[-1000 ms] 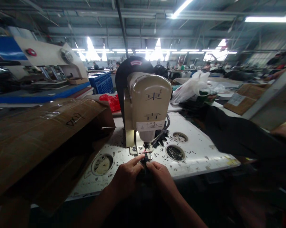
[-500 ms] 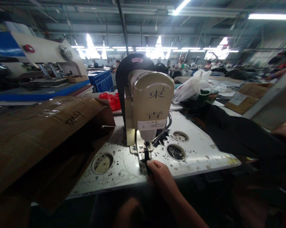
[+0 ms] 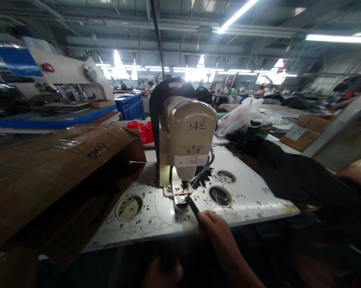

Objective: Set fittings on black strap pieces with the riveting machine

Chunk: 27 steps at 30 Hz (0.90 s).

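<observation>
My right hand pinches one end of a narrow black strip between thumb and fingers. The strip slants up and to the left, its far end at the small work plate beneath the needle head of a beige sewing machine. Low in the picture, below the table edge, my left hand is dark and smeared, so its fingers cannot be made out. A small cluster of black pieces lies just right of the machine's base.
An open cardboard box stands left of the machine. The white table has round cups holding scraps, with black bits scattered around. Black fabric drapes over its right side, where another person's hand shows at the edge.
My right hand has moved right and slightly down with the strip, whose end has shifted from under the needle head to the plate's right side. The whole view has tilted slightly.
</observation>
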Motion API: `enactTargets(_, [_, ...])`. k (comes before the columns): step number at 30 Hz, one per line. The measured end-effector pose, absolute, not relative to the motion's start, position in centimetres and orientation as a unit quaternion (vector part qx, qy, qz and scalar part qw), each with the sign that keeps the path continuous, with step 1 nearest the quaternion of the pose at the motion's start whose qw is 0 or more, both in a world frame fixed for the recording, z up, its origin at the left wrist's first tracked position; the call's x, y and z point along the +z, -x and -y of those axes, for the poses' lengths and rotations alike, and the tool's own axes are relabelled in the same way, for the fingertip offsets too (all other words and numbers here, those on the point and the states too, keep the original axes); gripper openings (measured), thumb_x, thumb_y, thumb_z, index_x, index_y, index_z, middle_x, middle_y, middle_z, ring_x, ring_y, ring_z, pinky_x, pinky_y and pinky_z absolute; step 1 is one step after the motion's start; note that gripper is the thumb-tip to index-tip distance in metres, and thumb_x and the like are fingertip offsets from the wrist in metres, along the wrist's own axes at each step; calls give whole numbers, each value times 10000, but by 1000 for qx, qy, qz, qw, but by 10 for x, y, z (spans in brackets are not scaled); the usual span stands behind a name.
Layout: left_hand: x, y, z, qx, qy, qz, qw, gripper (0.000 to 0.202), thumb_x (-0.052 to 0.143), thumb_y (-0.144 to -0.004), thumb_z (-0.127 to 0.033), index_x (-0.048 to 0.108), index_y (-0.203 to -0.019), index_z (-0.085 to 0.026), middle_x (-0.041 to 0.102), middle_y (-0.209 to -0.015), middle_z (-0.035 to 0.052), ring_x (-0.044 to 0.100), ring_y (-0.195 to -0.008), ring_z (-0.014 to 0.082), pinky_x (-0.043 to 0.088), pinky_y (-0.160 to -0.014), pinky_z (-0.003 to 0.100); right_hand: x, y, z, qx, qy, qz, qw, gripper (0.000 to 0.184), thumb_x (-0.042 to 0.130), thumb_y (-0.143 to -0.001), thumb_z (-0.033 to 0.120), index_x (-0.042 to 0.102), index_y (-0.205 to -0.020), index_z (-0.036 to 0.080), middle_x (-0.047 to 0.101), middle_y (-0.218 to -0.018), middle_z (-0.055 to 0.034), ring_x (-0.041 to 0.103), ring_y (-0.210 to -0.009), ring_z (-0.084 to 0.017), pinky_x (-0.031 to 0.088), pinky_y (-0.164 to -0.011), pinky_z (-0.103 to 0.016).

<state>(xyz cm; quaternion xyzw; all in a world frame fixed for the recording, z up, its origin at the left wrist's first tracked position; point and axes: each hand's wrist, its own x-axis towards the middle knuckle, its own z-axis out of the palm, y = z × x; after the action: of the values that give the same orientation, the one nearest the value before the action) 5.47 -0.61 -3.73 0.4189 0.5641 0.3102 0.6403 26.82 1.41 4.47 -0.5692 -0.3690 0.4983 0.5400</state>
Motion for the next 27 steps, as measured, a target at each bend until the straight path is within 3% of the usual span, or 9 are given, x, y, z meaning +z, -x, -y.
enactTargets(3, [-43,-69,2,295,-392,-552,674,656,890,-464,-708,540,-638,-181,432,-489,-45,359,-425,75,283,-448,229,44,-283,-26,469,569,334,587,421,676,-822,564,569,-670,186,536,-543,14,473,-497,-119,371,-488,-250])
enactTargets(6, [-37,-76,4,293,-400,-513,700,714,811,-479,-815,506,-661,-196,384,-442,-63,312,-384,69,260,-415,228,54,-306,-64,409,587,349,605,411,678,-830,562,613,-724,171,618,-637,-36,563,-559,-153,459,-533,-276])
enactTargets(8, [-26,-76,7,285,-412,-477,722,693,779,-543,-815,515,-704,-195,388,-447,-65,303,-379,71,254,-405,230,65,-319,-88,377,587,358,620,396,670,-833,520,682,-1000,162,722,-962,-110,676,-734,-219,519,-594,-317])
enactTargets(11, [-7,-74,11,276,-407,-452,744,636,761,-622,-766,512,-723,-190,384,-466,-66,294,-394,66,255,-415,229,75,-323,-91,325,589,369,641,560,670,-854,513,628,-1296,170,668,-1287,-151,672,-1104,-285,545,-864,-377])
enactTargets(14, [8,-77,13,306,-382,-475,732,594,796,-623,-696,518,-735,-183,403,-504,-63,317,-427,63,265,-442,223,65,-298,-48,349,595,419,591,575,607,-891,617,693,-1230,160,732,-1052,-128,679,-964,-290,523,-848,-405])
enactTargets(18, [21,-89,17,330,-330,-496,732,615,883,-532,-631,600,-786,-147,466,-558,-42,367,-471,69,271,-473,227,45,-250,12,500,511,513,475,335,743,-799,456,805,-1007,201,762,-986,-77,675,-941,-288,503,-836,-356])
enactTargets(20, [25,-94,20,337,-322,-496,732,626,893,-546,-619,651,-843,-124,534,-615,-9,404,-507,81,290,-497,236,42,-235,21,525,487,504,483,305,731,-826,476,802,-858,181,750,-885,-68,656,-852,-254,483,-758,-319])
enactTargets(23, [24,-95,24,334,-338,-512,716,555,881,-620,-594,647,-818,-132,530,-611,-9,397,-505,84,299,-517,249,45,-234,16,531,498,426,537,436,739,-836,566,723,-709,150,627,-662,-21,528,-642,-154,402,-616,-271])
enactTargets(27, [13,-90,24,319,-337,-513,722,556,879,-628,-604,578,-769,-158,446,-552,-52,340,-457,66,263,-488,242,46,-250,6,558,486,310,597,453,791,-812,584,684,-748,149,496,-539,34,415,-520,-90,322,-521,-234])
